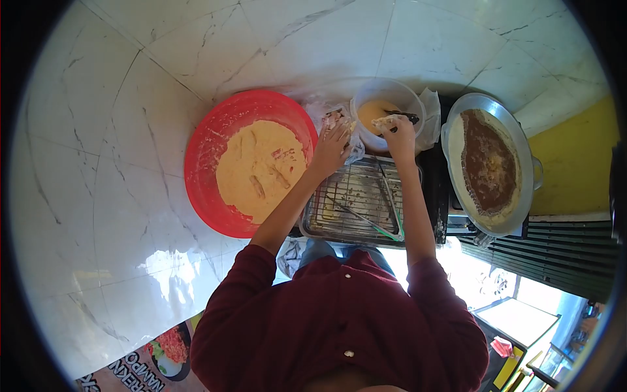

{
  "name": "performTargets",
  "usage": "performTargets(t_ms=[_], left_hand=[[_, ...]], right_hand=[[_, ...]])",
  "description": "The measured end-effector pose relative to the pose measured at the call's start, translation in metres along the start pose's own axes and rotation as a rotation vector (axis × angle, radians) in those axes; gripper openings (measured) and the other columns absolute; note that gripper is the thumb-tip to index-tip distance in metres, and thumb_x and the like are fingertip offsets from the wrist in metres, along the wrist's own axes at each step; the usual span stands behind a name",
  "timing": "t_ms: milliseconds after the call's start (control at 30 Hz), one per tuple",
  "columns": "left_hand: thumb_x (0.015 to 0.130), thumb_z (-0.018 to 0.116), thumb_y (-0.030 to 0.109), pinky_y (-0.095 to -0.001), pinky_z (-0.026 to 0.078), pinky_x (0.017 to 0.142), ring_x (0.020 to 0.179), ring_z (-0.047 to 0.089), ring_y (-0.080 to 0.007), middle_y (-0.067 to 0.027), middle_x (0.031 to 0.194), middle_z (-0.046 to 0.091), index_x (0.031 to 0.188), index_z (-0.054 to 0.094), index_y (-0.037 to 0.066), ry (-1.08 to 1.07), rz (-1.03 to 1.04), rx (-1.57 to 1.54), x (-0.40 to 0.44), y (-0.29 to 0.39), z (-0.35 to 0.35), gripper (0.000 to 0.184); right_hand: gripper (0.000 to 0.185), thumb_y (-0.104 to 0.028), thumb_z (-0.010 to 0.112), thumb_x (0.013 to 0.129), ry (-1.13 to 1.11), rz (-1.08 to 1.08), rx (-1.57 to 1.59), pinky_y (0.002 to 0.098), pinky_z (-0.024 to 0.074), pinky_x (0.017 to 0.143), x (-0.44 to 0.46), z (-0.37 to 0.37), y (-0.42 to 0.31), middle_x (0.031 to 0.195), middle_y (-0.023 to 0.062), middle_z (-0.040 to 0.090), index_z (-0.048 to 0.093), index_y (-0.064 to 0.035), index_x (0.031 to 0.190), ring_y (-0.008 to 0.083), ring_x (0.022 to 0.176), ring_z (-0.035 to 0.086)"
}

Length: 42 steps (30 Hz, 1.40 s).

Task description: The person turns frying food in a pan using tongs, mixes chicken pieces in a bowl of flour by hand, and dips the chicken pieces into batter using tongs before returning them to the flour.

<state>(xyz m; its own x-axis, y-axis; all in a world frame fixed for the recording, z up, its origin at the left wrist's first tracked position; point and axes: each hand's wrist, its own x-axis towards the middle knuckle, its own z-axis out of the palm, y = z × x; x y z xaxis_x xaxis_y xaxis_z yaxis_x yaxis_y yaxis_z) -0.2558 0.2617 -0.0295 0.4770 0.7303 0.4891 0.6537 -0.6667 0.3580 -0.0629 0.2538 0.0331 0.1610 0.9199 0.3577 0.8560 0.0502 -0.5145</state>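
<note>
1. Head view: your right hand (400, 136) has its fingers closed on a pale coated piece (385, 122), over the clear tub (394, 83) of yellowish liquid (373, 112), far side, right of centre.
2. Your left hand (332, 145) is at the plastic bag (354, 154), just left of the tub; fingers slightly spread, can't tell if they grip anything.
3. Piece looks light, soft, probably slippery if wet; coating likely rubs off under pressure.
4. Best hold: a light thumb-and-fingertip pinch around its middle; hard squeezing could dent it.
5. Around you: red basin (198, 153) of powder left, wire rack (353, 189) with tongs (391, 193) near, pan (453, 134) right.
</note>
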Motion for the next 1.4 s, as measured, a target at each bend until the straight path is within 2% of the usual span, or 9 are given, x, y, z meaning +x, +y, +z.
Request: performTargets(t_ms=[167, 500, 700, 767, 867, 1000, 1067, 1200, 1400], left_hand=[[0.079, 0.054, 0.023, -0.0472, 0.019, 0.101, 0.121, 0.035, -0.0265, -0.0151, 0.122, 0.045, 0.103, 0.057, 0.004, -0.016, -0.1, -0.079, -0.037, 0.019, -0.036, 0.03], [0.074, 0.057, 0.015, -0.0476, 0.022, 0.099, 0.116, 0.039, -0.0267, -0.0092, 0.124, 0.043, 0.096, 0.057, 0.007, 0.066, -0.405, -0.092, -0.144, -0.001, -0.1, 0.024], [0.076, 0.058, 0.02, -0.0474, 0.024, 0.097, 0.111, 0.044, -0.0242, -0.008, 0.114, 0.05, 0.101, 0.056, 0.011, 0.168, -0.712, 0.041, -0.209, -0.056, -0.136, 0.027], [0.074, 0.058, 0.022, -0.0464, 0.027, 0.095, 0.107, 0.047, -0.0241, -0.0085, 0.105, 0.055, 0.098, 0.055, 0.01, 0.148, -0.82, 0.11, -0.225, -0.076, -0.144, 0.027], [0.074, 0.059, 0.021, -0.0395, 0.036, 0.087, 0.092, 0.055, -0.0252, -0.0077, 0.096, 0.06, 0.095, 0.061, 0.015, 0.064, -0.911, 0.122, -0.239, -0.108, -0.14, 0.022], [0.07, 0.062, 0.022, -0.0371, 0.04, 0.081, 0.086, 0.057, -0.0248, -0.0083, 0.091, 0.061, 0.089, 0.062, 0.016, -0.194, -1.075, 0.145, -0.23, -0.133, -0.129, 0.02], [0.068, 0.063, 0.022, -0.0375, 0.042, 0.077, 0.084, 0.058, -0.025, -0.0092, 0.088, 0.059, 0.086, 0.063, 0.015, -0.449, -1.172, 0.069, -0.228, -0.149, -0.112, 0.019], [0.069, 0.061, 0.018, -0.0381, 0.043, 0.073, 0.085, 0.056, -0.0244, -0.0076, 0.087, 0.056, 0.082, 0.063, 0.016, -0.435, -1.062, 0.165, -0.219, -0.166, -0.095, 0.013], [0.068, 0.059, 0.014, -0.0358, 0.039, 0.076, 0.092, 0.048, -0.0195, -0.0045, 0.088, 0.049, 0.075, 0.063, 0.018, -0.372, -0.434, 0.344, -0.214, -0.202, -0.088, 0.01]], right_hand=[[0.029, -0.008, 0.064, 0.069, -0.116, -0.219, 0.353, 0.0352, 0.0415, 0.079, -0.047, 0.021, -0.038, 0.101, 0.0165, 0.056, 0.06, 0.0001, 0.097, 0.0322, 0.092, 0.053], [0.02, -0.007, 0.059, 0.073, -0.542, -0.199, 0.781, 0.0297, 0.0453, 0.068, -0.099, 0.077, -0.103, 0.089, 0.0132, 0.062, 0.063, -0.0011, 0.092, 0.0226, 0.076, 0.06], [0.011, -0.006, 0.059, 0.075, -0.552, -0.095, 0.637, 0.0286, 0.0458, 0.061, -0.071, 0.131, -0.134, 0.073, 0.0061, 0.064, 0.066, -0.0027, 0.083, 0.0193, 0.062, 0.059], [0.009, -0.007, 0.058, 0.075, -0.654, -0.454, 0.062, 0.0322, 0.0468, 0.06, -0.056, 0.142, -0.147, 0.07, 0.0105, 0.063, 0.065, -0.0013, 0.073, 0.0255, 0.057, 0.058], [0.014, -0.013, 0.062, 0.07, -0.739, -0.654, -0.19, 0.0364, 0.0477, 0.063, -0.055, 0.184, -0.146, 0.069, 0.0155, 0.061, 0.062, -0.0015, 0.062, 0.0311, 0.062, 0.058], [0.017, -0.016, 0.063, 0.07, -0.874, -0.652, -0.315, 0.0373, 0.0492, 0.067, -0.062, 0.258, -0.111, 0.084, 0.0137, 0.062, 0.062, -0.0044, 0.082, 0.0294, 0.074, 0.061], [0.023, -0.016, 0.065, 0.068, -0.94, -0.375, -0.397, 0.0388, 0.0499, 0.07, -0.068, 0.265, -0.128, 0.094, 0.0134, 0.061, 0.061, -0.0048, 0.087, 0.0316, 0.087, 0.059], [0.023, -0.017, 0.064, 0.069, -0.95, -0.223, -0.521, 0.0389, 0.05, 0.071, -0.076, 0.263, -0.158, 0.095, 0.0136, 0.061, 0.062, -0.0055, 0.089, 0.0295, 0.094, 0.058], [0.03, -0.029, 0.064, 0.073, -1.075, -0.115, -0.595, 0.036, 0.0494, 0.071, -0.096, 0.27, -0.162, 0.098, 0.011, 0.062, 0.062, -0.0089, 0.095, 0.0262, 0.093, 0.06]])
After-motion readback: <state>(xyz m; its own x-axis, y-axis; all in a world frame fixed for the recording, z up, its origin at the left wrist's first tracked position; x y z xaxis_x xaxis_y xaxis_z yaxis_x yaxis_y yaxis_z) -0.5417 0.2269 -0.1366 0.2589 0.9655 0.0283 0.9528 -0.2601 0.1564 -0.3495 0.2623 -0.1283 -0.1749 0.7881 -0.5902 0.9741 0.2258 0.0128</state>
